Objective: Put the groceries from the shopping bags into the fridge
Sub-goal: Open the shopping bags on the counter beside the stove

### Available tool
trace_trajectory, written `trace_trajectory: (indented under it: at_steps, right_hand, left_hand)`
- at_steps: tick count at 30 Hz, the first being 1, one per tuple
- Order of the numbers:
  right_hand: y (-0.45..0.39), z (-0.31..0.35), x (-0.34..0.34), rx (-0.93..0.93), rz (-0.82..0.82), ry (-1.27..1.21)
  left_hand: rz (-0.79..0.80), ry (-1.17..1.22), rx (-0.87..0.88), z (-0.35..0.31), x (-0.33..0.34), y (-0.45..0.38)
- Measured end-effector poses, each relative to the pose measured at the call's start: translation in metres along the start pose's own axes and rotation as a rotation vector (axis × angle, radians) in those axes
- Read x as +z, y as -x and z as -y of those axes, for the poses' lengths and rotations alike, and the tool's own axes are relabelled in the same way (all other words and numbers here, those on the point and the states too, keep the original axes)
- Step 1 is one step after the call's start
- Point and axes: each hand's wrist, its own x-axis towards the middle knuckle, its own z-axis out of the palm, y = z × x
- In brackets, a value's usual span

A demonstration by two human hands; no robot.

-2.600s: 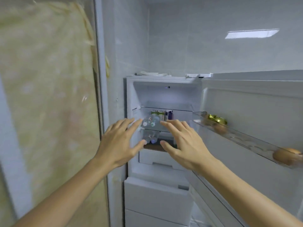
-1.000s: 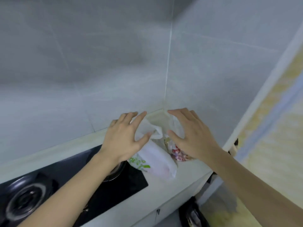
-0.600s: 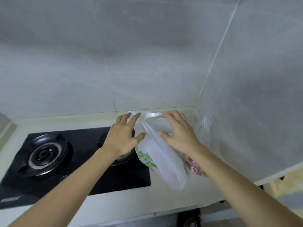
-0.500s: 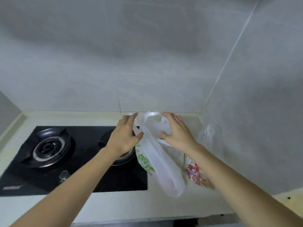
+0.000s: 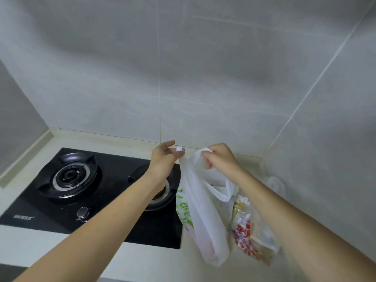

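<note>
A white plastic shopping bag [image 5: 205, 226] with green print sits on the counter in the corner. My left hand [image 5: 163, 158] pinches its left handle and my right hand [image 5: 220, 158] grips its right handle, so the mouth is pulled apart between them. Something pinkish shows through the bag's lower part. A clear packet with red and yellow print [image 5: 247, 231] lies just right of the bag, under my right forearm. The fridge is out of view.
A black two-burner gas hob [image 5: 67, 180] fills the counter to the left, touching the bag's side. Grey tiled walls [image 5: 223, 88] close the corner behind and to the right. Another crumpled clear bag [image 5: 275, 184] lies against the right wall.
I have turned from the open fridge to the counter. Both hands, open a second ago, have closed on the white bag's handles and lifted and spread them.
</note>
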Motion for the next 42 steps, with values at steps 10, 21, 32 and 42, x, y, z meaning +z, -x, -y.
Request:
trace_trajectory:
  at_steps: [10,21,32,42]
  right_hand:
    - [0.041,0.028,-0.038,0.039,-0.298,-0.231]
    - [0.097,0.001,-0.073,0.079,-0.518,-0.195]
    - [0.123,-0.034,-0.099,0.121,-0.575,-0.037]
    - [0.126,-0.071,-0.078,0.149,-0.506,0.186]
  left_hand:
    - [0.237,-0.031,0.104,-0.035,0.024,0.043]
    - [0.351,-0.141,0.223,-0.051,0.036,0.052]
    - [0.266,-0.297,0.302,-0.041,0.027,0.044]
    - [0.238,-1.064,0.609,-0.001,0.023,0.037]
